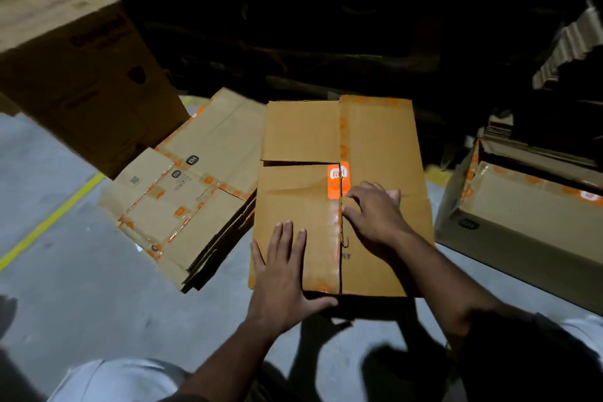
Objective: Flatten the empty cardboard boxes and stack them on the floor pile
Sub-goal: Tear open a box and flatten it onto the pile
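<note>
The left hand (283, 274) is laid flat, fingers released, on the box (375, 140); the right hand (375, 214) is curled at its taped seam. The floor pile (195, 192) lies beyond the left fingertips, bare floor (65, 287) alongside.

Warehouse: grey concrete floor (65, 287), yellow floor line (49, 222), stacked cardboard boxes (75, 75), flattened pile (195, 192).

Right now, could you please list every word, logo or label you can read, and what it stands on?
"mi" logo: orange sticker on the box under both hands.
"mi" logos, black: flattened pile.
"mi" logo: open box, on its side and its tape.
"AN": box, beside the seam, partly hidden.
Upper-left box: print blurred, unreadable.
</note>
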Tool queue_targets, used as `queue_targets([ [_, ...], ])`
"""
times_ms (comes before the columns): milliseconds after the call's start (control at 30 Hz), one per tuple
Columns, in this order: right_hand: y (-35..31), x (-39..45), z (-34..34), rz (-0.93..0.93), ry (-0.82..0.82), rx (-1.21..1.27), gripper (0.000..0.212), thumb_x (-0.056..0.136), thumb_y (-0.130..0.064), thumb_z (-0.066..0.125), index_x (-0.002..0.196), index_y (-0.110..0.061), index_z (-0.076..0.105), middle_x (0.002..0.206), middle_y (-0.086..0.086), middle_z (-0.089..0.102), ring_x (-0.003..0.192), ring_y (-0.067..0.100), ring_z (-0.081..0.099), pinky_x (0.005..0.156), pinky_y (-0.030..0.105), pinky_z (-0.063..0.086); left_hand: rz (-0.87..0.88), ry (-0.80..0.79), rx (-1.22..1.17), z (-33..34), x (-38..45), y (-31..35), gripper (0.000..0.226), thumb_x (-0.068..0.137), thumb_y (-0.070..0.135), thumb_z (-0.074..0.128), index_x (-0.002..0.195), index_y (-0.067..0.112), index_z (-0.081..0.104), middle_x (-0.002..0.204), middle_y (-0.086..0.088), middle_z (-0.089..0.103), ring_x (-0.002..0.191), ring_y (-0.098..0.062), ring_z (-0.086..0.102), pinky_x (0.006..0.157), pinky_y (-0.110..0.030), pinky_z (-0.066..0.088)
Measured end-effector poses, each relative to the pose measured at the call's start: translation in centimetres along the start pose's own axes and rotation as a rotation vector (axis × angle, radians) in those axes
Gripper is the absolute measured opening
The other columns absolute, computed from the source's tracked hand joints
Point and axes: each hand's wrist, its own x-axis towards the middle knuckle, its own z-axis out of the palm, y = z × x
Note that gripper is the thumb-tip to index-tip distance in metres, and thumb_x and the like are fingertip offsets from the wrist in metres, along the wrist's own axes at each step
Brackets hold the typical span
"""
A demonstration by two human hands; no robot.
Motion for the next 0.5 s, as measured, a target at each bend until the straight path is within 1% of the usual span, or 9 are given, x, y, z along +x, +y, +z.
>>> queue_targets([
  [67, -0.2, -0.6, -0.1, -0.009, 0.018, -0.015, 0.03, 0.097, -0.046, 0.055, 0.12, -0.03, 0.063, 0.112, -0.009, 0.058, 0.111, 0.012, 0.046, 0.087, 0.035, 0.022, 0.0, 0.01, -0.014, -0.1, -0.2, -0.6, 0.115, 0.076, 0.075, 0.061, 0.16, 0.018, 0.006, 0.169, -0.008, -0.001, 0.156, -0.024, -0.007, 0.122, -0.063, 0.002],
  [133, -0.2, -1.1, -0.4, -0.025, 0.065, -0.006, 0.032, 0.096, -0.049, 0.055, 0.119, -0.029, 0.063, 0.109, -0.01, 0.058, 0.108, 0.012, 0.046, 0.086, 0.033, 0.021, -0.001, 0.045, -0.058, -0.6, -0.2, -0.7, 0.104, 0.079, 0.046, 0.074, 0.16, 0.014, 0.017, 0.168, -0.01, 0.012, 0.156, -0.027, 0.006, 0.124, -0.058, 0.012],
  [200, -0.2, -1.6, -0.8, -0.055, 0.12, -0.023, 0.036, 0.092, -0.055, 0.056, 0.115, -0.028, 0.063, 0.106, -0.01, 0.057, 0.106, 0.012, 0.048, 0.085, 0.034, 0.023, -0.085, 0.105, -0.151, -2.0, 0.1, -0.5, 0.09, 0.08, 0.022, 0.073, 0.158, 0.015, 0.027, 0.164, -0.007, 0.027, 0.151, -0.026, 0.027, 0.123, -0.048, 0.024],
  [233, -0.2, -1.8, -0.9, -0.066, 0.149, -0.04, 0.04, 0.089, -0.061, 0.058, 0.112, -0.029, 0.062, 0.104, -0.011, 0.057, 0.104, 0.012, 0.047, 0.085, 0.034, 0.024, -0.16, 0.161, -0.2, -2.8, 0.5, -0.5, 0.082, 0.08, 0.015, 0.069, 0.154, 0.018, 0.036, 0.158, -0.006, 0.04, 0.142, -0.026, 0.043, 0.115, -0.043, 0.036],
  [267, -0.4, -2.1, -1.2, -0.072, 0.18, -0.057, 0.047, 0.083, -0.067, 0.06, 0.11, -0.029, 0.062, 0.103, -0.011, 0.056, 0.102, 0.011, 0.046, 0.084, 0.034, 0.026, -0.24, 0.222, -0.236, -3.7, 1.0, -0.5, 0.074, 0.079, 0.01, 0.066, 0.15, 0.019, 0.044, 0.148, -0.005, 0.053, 0.126, -0.027, 0.057, 0.102, -0.039, 0.045],
  [300, -0.6, -2.4, -1.4, -0.075, 0.213, -0.067, 0.053, 0.078, -0.073, 0.061, 0.108, -0.029, 0.061, 0.102, -0.011, 0.055, 0.101, 0.011, 0.045, 0.085, 0.034, 0.027, -0.315, 0.274, -0.259, -4.6, 1.5, -0.5, 0.068, 0.079, 0.008, 0.062, 0.145, 0.02, 0.051, 0.134, -0.006, 0.064, 0.109, -0.028, 0.065, 0.091, -0.038, 0.049],
  [367, -1.2, -3.1, -2.0, -0.079, 0.288, -0.069, 0.061, 0.072, -0.078, 0.064, 0.105, -0.028, 0.06, 0.101, -0.011, 0.053, 0.098, 0.011, 0.044, 0.085, 0.033, 0.028, -0.436, 0.336, -0.311, -6.1, 2.5, -0.6, 0.061, 0.08, 0.004, 0.057, 0.14, 0.02, 0.058, 0.11, -0.009, 0.072, 0.083, -0.027, 0.062, 0.08, -0.037, 0.05],
  [400, -1.6, -3.5, -2.4, -0.089, 0.335, -0.069, 0.061, 0.071, -0.078, 0.066, 0.104, -0.026, 0.06, 0.1, -0.01, 0.053, 0.097, 0.012, 0.044, 0.085, 0.033, 0.028, -0.48, 0.36, -0.356, -6.7, 3.0, -0.7, 0.059, 0.081, 0.003, 0.055, 0.137, 0.02, 0.06, 0.101, -0.011, 0.072, 0.077, -0.024, 0.058, 0.076, -0.037, 0.05],
  [500, -2.6, -4.8, -3.9, -0.155, 0.482, -0.08, 0.059, 0.069, -0.073, 0.072, 0.097, -0.023, 0.06, 0.095, -0.007, 0.054, 0.092, 0.014, 0.045, 0.083, 0.035, 0.029, -0.575, 0.44, -0.514, -7.8, 4.1, -1.0, 0.051, 0.081, 0.001, 0.053, 0.128, 0.015, 0.067, 0.091, -0.01, 0.072, 0.073, -0.023, 0.058, 0.064, -0.033, 0.048],
])
